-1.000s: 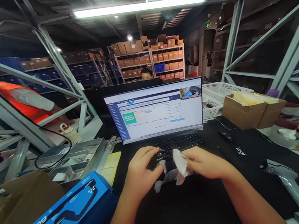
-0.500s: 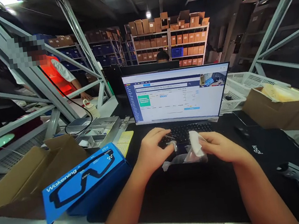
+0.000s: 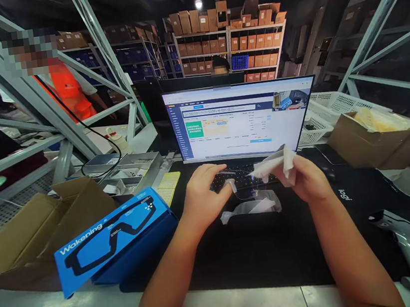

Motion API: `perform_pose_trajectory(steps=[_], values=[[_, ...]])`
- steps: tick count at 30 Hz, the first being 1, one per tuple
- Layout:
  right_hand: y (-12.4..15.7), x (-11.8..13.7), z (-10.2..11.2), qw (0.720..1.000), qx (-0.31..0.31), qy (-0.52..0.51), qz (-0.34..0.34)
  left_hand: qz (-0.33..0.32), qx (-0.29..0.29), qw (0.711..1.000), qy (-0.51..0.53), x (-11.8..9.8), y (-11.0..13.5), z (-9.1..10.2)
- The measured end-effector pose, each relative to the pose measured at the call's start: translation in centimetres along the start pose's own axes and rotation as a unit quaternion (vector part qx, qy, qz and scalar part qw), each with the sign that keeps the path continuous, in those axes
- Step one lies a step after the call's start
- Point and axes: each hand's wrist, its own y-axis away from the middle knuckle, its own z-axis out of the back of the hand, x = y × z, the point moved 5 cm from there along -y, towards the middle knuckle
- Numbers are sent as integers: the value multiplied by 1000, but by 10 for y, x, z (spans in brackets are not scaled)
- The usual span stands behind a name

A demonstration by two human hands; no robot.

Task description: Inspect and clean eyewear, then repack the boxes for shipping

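Nearest me, the blue box [image 3: 114, 241] marked "Wakening" sat at the left, and a crumpled clear wrapper [image 3: 266, 203] lay on the black mat [image 3: 256, 257], just below the hands. Beyond it I had a thin, see-through piece [image 3: 245, 184] up between the two hands, so glassy that keys showed through it and I could not trace its full outline. The left hand [image 3: 205, 196] was clamped on its left side, thumb and forefinger slightly apart with the piece between them. The right hand [image 3: 311, 177] had its fingers pinched together on a folded, creased white cloth [image 3: 276, 165], its free end near the piece; I could not tell whether the two touched. Past them I saw the keyboard [image 3: 219, 182], the lit monitor [image 3: 224, 130] and, far behind, brown cartons [image 3: 206, 47] on racks.
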Motion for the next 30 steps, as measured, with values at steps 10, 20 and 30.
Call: perform_pose_trajectory(steps=[10, 20, 30], values=[[36, 16, -42, 954, -28, 222, 198, 63, 14, 995, -79, 4, 2, -5], [35, -28, -79, 813, -38, 479, 329, 75, -23, 995, -59, 12, 5, -10], [40, -39, -93, 796, -46, 516, 313, 66, -32, 994, -79, 19, 2, -10]])
